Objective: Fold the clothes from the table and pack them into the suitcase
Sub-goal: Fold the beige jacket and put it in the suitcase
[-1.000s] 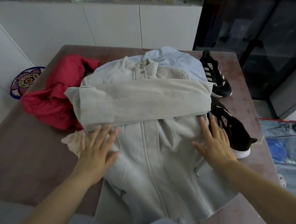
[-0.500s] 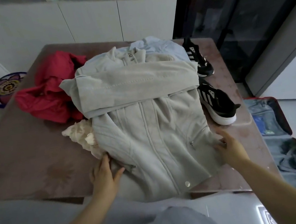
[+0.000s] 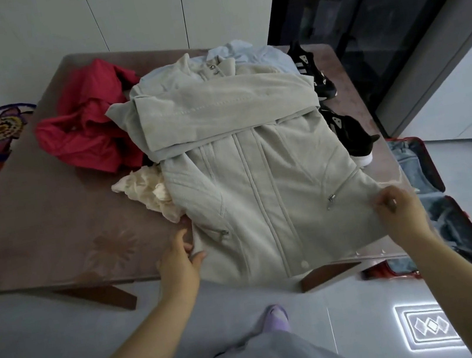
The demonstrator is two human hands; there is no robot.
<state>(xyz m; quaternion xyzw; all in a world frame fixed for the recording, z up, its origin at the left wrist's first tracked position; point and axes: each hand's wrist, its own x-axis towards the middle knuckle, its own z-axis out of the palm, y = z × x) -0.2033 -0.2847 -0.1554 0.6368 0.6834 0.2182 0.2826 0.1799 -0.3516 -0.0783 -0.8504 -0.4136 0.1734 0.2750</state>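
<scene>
Head view is showing both hands moved off the jacket's middle, where they were lying flat a second ago, down to its near corners. I judge the sleeve fold is finished and the bottom-up fold is coming next.

Going from the left, a red garment [image 3: 87, 125] is lying bunched at ten o'clock on the counter [image 3: 35, 226]. A crumpled cream cloth [image 3: 150, 192] is peeking out from under the jacket's left side. The left hand [image 3: 179, 259] is gripping the jacket's near-left edge, fingers curling under the fabric and thumb showing on top.

The beige jacket [image 3: 261, 190] is lying front up in the centre with its sleeves folded across the chest, its hem hanging over the counter's six o'clock edge. The right hand [image 3: 401, 214] is pinching the near-right corner with curled fingers. The jacket is thus spanning between the hands, stretching away toward twelve o'clock from both.

Black sneakers [image 3: 348, 136] are sitting at two o'clock, touching the jacket. The open suitcase [image 3: 452, 225] is waiting on the floor at three o'clock, just beyond the right hand.
</scene>
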